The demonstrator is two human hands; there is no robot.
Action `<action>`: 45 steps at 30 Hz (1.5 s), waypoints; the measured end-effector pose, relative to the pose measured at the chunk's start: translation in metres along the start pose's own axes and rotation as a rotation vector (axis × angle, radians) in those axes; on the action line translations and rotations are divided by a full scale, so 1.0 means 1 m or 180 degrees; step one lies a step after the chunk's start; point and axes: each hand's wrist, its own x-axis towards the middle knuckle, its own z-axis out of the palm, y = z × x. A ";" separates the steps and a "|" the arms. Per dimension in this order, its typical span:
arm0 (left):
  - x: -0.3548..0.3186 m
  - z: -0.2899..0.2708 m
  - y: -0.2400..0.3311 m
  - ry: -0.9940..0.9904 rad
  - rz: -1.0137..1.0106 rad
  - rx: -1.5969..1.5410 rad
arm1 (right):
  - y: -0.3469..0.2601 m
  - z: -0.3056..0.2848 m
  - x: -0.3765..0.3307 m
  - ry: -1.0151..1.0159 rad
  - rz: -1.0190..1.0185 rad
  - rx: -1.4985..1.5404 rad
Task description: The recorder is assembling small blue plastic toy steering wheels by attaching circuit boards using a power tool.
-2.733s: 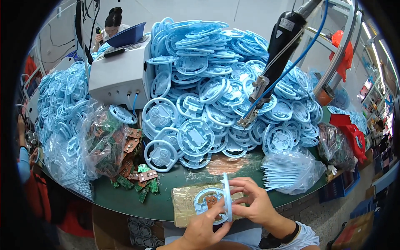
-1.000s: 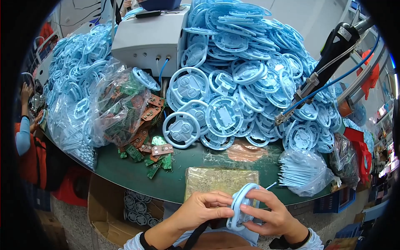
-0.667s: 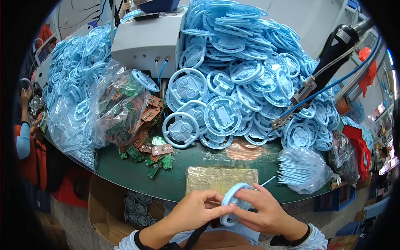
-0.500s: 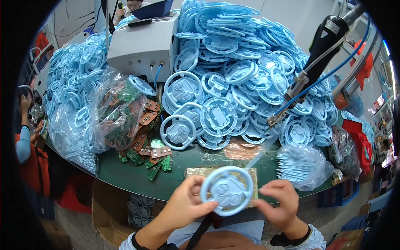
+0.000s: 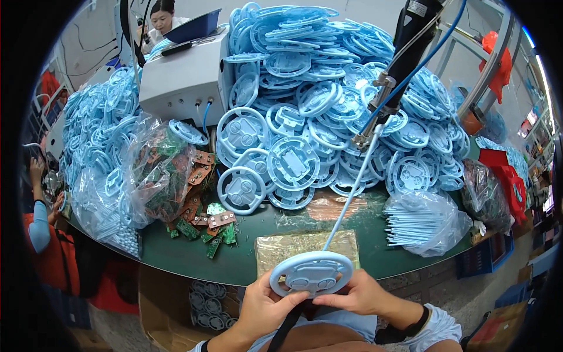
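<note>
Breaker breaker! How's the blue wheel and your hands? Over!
Left hand and right hand gripping blue wheel. Pale blue rod sticking out past its rim. Wheel partly hides wrapped block.

- Our left hand [image 5: 263,308] and right hand [image 5: 360,295] are bare.
- Our right sleeve [image 5: 438,330] is pale blue, its band [image 5: 421,320] black.
- A black strap [image 5: 288,327] hangs before our pale blue clothes [image 5: 359,324].

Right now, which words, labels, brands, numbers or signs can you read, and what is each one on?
None are readable.
Black tool: white label, print too small.
Loose circuit boards: any marks too small.
Blue wheel-shaped part in the left hand and right hand: no lettering I can make out.
</note>
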 end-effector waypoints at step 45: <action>0.021 -0.012 -0.015 -0.1052 -0.0357 -0.1334 | -0.050 -0.027 -0.001 -0.0086 -0.2074 -0.2835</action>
